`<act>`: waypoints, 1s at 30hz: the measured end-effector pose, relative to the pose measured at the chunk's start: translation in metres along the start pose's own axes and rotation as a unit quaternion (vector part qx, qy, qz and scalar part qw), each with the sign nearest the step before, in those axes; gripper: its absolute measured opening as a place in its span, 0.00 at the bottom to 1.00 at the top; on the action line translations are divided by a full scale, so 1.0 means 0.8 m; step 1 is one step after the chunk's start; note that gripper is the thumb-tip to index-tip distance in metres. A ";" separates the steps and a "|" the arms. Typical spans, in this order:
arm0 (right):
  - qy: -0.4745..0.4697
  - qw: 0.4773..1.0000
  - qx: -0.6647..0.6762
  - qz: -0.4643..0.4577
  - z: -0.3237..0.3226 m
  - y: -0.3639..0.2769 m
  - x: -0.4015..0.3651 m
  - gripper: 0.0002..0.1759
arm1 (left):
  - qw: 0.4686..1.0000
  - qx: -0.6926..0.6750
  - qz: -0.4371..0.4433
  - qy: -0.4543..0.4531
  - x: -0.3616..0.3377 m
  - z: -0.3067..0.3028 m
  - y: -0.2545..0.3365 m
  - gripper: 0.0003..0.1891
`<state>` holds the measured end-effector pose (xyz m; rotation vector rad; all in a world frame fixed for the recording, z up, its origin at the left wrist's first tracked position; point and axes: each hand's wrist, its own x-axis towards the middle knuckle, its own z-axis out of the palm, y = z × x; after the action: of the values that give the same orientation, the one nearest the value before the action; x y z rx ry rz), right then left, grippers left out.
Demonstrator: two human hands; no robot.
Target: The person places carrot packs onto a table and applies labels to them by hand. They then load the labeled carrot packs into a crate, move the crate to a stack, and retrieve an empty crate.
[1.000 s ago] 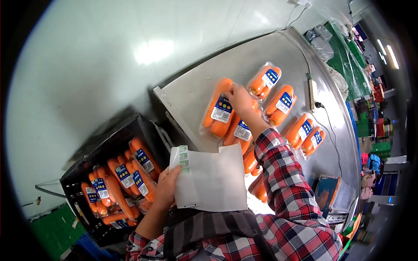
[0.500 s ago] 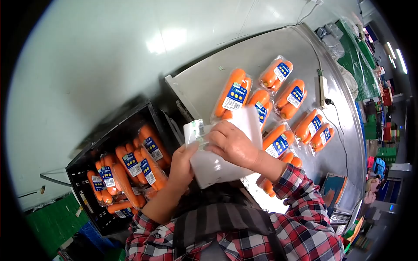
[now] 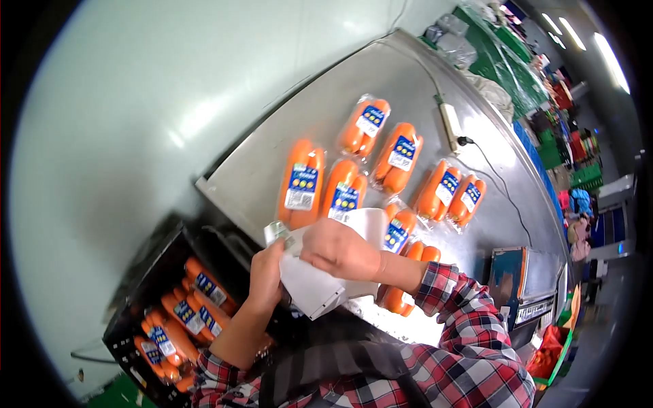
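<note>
Low over the steel table, both hands are at a white label sheet [image 3: 309,285] that looks like backing paper. My left hand [image 3: 266,272] pinches its left edge, where a curled end with green-and-white labels [image 3: 277,233] sticks up. Fingers bent, my right hand [image 3: 340,250] is closed on the middle of the sheet; whether a single label is between its fingertips is hidden. Just beyond lie clear packs of carrots with blue labels, among them a large pack [image 3: 301,183] and another pack [image 3: 345,189] partly behind the sheet.
At lower left stands a black crate [image 3: 129,326] with several carrot packs [image 3: 183,309]. More packs [image 3: 400,156] lie on the steel table [image 3: 272,129]. A white power strip [image 3: 449,127] with a black cable is at the right, a boxy machine [image 3: 510,272] at lower right.
The view has turned, so table and crate sit lower and further left. The sheet is folded closer around my hands, and my right hand's fingers have curled in more tightly.
</note>
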<state>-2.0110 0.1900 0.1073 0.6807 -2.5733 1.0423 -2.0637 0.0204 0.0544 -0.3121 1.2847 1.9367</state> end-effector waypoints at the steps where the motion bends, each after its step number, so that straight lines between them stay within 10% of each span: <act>1: 0.068 0.994 0.044 0.070 -0.011 0.013 -0.002 0.03 | 1.000 -0.002 0.003 -0.008 0.003 0.006 0.001 0.16; 4: 0.245 0.837 0.162 0.462 -0.060 0.127 -0.002 0.08 | 0.998 0.053 -0.028 -0.036 0.007 0.010 0.002 0.16; 10: 0.326 0.794 0.019 0.513 -0.141 0.361 -0.021 0.15 | 0.995 0.088 -0.041 -0.018 0.005 0.022 0.002 0.12; 17: 0.249 0.755 -0.196 0.573 -0.136 0.410 0.019 0.16 | 0.994 0.075 -0.085 -0.006 0.006 0.035 0.013 0.12; 20: 0.214 0.744 -0.313 0.550 -0.135 0.379 0.024 0.17 | 0.993 0.076 -0.083 -0.019 0.007 0.041 0.017 0.13; 22: 0.375 0.731 -0.256 0.509 -0.129 0.406 -0.003 0.16 | 0.994 0.066 -0.087 -0.016 0.012 0.038 0.016 0.13; 28: 0.114 0.933 0.145 0.309 -0.097 0.134 0.029 0.05 | 0.997 0.022 -0.063 -0.037 0.010 0.042 0.013 0.12; 30: 0.036 0.989 0.073 0.127 -0.068 0.070 0.020 0.12 | 0.997 0.013 -0.052 -0.050 0.004 0.038 0.010 0.12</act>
<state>-2.0492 0.2586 0.1193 0.3454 -2.5875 1.3178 -2.0655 0.0466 0.0723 -0.2595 1.2043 1.8233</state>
